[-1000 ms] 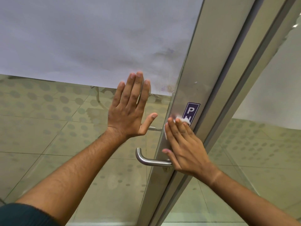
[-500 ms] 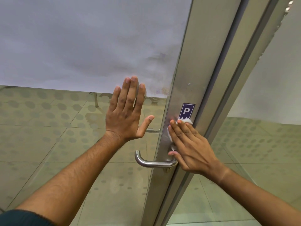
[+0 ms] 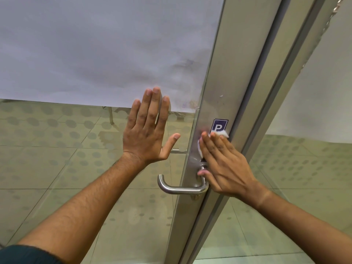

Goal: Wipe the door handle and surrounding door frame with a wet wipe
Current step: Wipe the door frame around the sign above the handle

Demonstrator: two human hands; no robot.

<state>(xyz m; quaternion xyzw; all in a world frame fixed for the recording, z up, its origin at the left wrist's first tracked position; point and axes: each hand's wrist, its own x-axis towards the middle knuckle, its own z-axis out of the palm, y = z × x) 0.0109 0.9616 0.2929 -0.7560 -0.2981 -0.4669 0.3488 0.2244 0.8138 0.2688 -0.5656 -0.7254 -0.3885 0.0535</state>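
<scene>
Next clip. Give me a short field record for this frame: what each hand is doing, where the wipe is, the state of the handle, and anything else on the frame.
left hand: flat and open against the glass door, fingers spread, holding nothing
right hand: pressing the wipe onto the metal door frame
wipe: white, mostly under the right fingers, its edge over the lower part of the sticker
handle: metal lever, level, below the wipe; not gripped
sticker: dark blue with a white P, partly covered
</scene>
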